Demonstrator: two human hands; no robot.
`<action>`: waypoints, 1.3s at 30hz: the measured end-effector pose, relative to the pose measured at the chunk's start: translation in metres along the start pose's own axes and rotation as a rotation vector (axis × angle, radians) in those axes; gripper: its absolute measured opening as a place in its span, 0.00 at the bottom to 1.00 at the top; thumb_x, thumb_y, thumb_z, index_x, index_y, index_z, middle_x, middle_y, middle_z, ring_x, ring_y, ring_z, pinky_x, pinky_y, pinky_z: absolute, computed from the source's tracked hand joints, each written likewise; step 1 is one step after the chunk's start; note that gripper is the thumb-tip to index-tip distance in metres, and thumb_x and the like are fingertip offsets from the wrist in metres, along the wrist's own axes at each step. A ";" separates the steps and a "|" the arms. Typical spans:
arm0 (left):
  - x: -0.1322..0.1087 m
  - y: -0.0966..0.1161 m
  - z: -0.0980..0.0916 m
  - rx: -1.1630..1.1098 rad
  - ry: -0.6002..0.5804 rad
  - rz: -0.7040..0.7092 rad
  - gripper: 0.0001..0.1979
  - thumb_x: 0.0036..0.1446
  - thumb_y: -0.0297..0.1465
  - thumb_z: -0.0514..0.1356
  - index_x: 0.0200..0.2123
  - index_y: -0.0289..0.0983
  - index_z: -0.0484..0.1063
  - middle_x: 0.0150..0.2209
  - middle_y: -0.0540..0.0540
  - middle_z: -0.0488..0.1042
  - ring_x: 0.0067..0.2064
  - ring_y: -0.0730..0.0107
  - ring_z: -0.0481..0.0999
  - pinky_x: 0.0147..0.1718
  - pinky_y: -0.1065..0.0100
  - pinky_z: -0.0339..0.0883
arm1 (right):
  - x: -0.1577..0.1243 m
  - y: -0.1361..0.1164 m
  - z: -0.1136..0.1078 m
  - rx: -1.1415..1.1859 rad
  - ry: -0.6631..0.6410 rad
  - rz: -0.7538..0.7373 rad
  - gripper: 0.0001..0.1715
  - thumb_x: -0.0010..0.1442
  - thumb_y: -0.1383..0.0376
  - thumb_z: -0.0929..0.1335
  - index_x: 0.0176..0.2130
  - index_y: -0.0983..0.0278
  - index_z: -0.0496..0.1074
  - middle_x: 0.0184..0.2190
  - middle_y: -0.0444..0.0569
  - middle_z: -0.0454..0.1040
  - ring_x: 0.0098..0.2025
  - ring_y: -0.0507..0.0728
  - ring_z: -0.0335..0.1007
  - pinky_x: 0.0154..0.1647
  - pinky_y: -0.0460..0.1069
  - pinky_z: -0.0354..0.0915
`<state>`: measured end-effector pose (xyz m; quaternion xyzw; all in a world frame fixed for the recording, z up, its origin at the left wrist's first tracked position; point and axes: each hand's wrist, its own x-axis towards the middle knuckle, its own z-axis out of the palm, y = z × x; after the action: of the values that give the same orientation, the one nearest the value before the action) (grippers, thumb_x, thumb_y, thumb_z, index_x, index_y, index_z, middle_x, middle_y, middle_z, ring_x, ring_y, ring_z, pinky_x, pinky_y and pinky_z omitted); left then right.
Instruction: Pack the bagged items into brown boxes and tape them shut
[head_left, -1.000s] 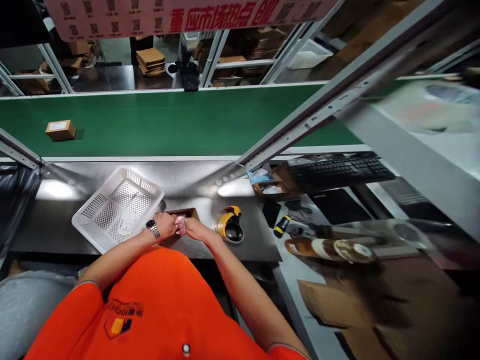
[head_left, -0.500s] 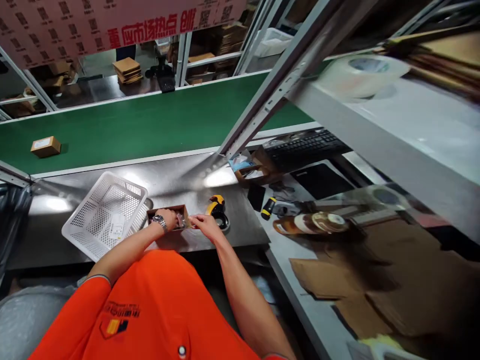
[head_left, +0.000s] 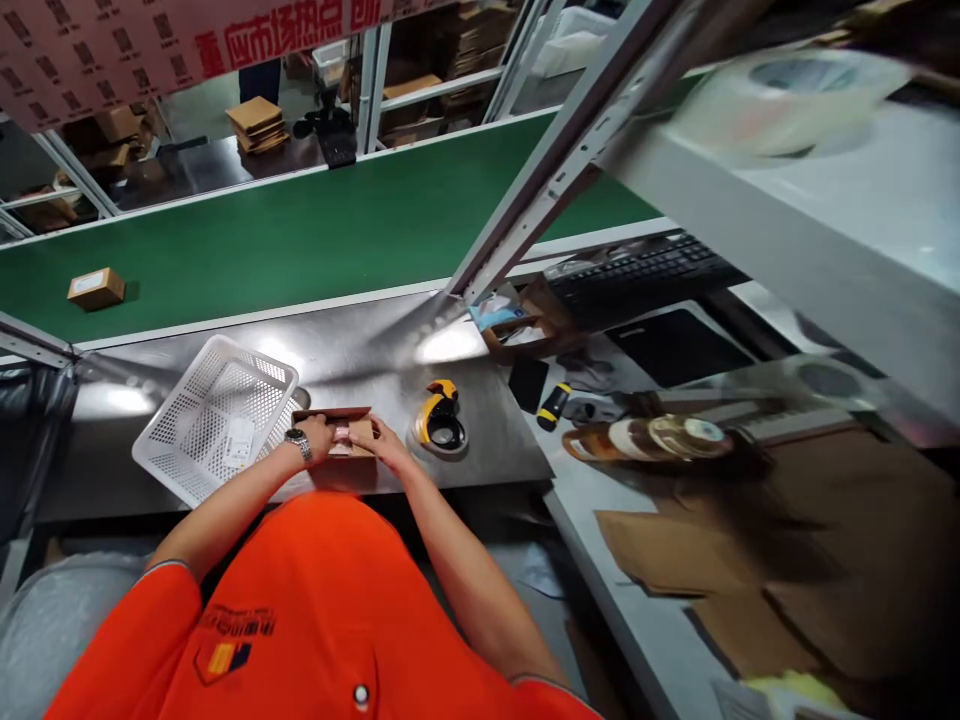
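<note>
A small open cardboard box (head_left: 341, 472) rests on the steel bench close to my body. My left hand (head_left: 318, 438), with a metal watch at the wrist, grips its left end, fingers bent in over the opening. At the right end, my right hand (head_left: 386, 446) has its fingers closed on a flap that is folded inward. Something pinkish shows between the hands inside the box; I cannot make out what it is. To the right of the box stands a yellow and black tape dispenser (head_left: 439, 418). A white perforated basket (head_left: 174, 432) holding a labelled bag lies to the left.
Beyond the bench runs a green conveyor belt (head_left: 315, 230) carrying a small closed carton (head_left: 96, 289). A metal post (head_left: 536, 195) rises at the bench's far edge. On the right-hand table are a bottle (head_left: 637, 440), a yellow-black tool (head_left: 553, 406) and flattened cardboard (head_left: 667, 550).
My left hand has shifted from inside the box to its left end. My right hand has moved left onto the right flap, which now leans inward. The view has shifted slightly.
</note>
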<state>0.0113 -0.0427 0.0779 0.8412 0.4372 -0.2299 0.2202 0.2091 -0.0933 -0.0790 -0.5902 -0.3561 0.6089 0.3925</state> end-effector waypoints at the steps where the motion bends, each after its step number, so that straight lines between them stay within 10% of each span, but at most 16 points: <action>1: -0.005 -0.004 0.002 -0.002 0.012 -0.014 0.21 0.78 0.33 0.60 0.64 0.27 0.83 0.62 0.20 0.80 0.63 0.37 0.85 0.62 0.48 0.79 | -0.001 0.001 0.000 0.019 -0.011 0.002 0.49 0.45 0.48 0.87 0.62 0.56 0.79 0.57 0.53 0.87 0.59 0.68 0.85 0.68 0.63 0.79; 14: -0.016 -0.025 0.020 -0.088 0.102 0.095 0.16 0.78 0.34 0.61 0.51 0.31 0.89 0.52 0.27 0.84 0.58 0.42 0.85 0.62 0.50 0.78 | -0.007 0.003 0.002 0.168 -0.006 0.068 0.52 0.42 0.51 0.88 0.62 0.59 0.80 0.55 0.53 0.90 0.57 0.67 0.86 0.64 0.60 0.80; 21: -0.053 -0.044 0.075 -0.420 0.592 -0.173 0.35 0.78 0.38 0.60 0.81 0.30 0.62 0.71 0.23 0.74 0.73 0.41 0.75 0.76 0.42 0.70 | -0.014 -0.001 0.004 0.168 0.009 0.059 0.51 0.41 0.46 0.88 0.60 0.58 0.81 0.52 0.52 0.90 0.56 0.68 0.87 0.64 0.61 0.79; 25: -0.048 -0.051 0.110 -0.586 0.393 -0.061 0.46 0.72 0.42 0.66 0.84 0.28 0.55 0.80 0.19 0.64 0.82 0.36 0.65 0.80 0.39 0.64 | -0.018 -0.004 0.004 0.164 0.009 0.063 0.49 0.41 0.47 0.88 0.58 0.57 0.82 0.51 0.52 0.90 0.57 0.70 0.86 0.64 0.62 0.79; 29: -0.026 -0.041 0.114 -0.507 0.298 -0.032 0.45 0.65 0.45 0.75 0.76 0.29 0.69 0.84 0.18 0.55 0.87 0.24 0.51 0.82 0.31 0.56 | -0.018 -0.008 0.003 0.128 0.006 0.068 0.48 0.41 0.46 0.88 0.57 0.57 0.81 0.52 0.53 0.90 0.56 0.69 0.86 0.64 0.62 0.79; 35: -0.007 -0.038 0.108 -0.543 0.463 -0.162 0.24 0.68 0.47 0.76 0.57 0.37 0.81 0.76 0.27 0.66 0.77 0.34 0.70 0.78 0.38 0.65 | -0.014 -0.004 0.000 0.145 0.017 0.136 0.43 0.44 0.45 0.84 0.56 0.55 0.80 0.50 0.49 0.90 0.54 0.66 0.87 0.59 0.59 0.80; 39: 0.008 -0.044 0.119 -0.769 0.631 -0.300 0.36 0.57 0.43 0.84 0.60 0.37 0.74 0.67 0.31 0.72 0.70 0.38 0.75 0.74 0.38 0.70 | -0.014 -0.007 -0.011 0.092 0.023 0.207 0.32 0.52 0.39 0.78 0.50 0.53 0.80 0.47 0.48 0.89 0.51 0.64 0.87 0.50 0.56 0.81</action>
<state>-0.0443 -0.0828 -0.0285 0.6559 0.6509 0.1832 0.3355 0.2205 -0.1028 -0.0673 -0.6123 -0.2604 0.6550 0.3581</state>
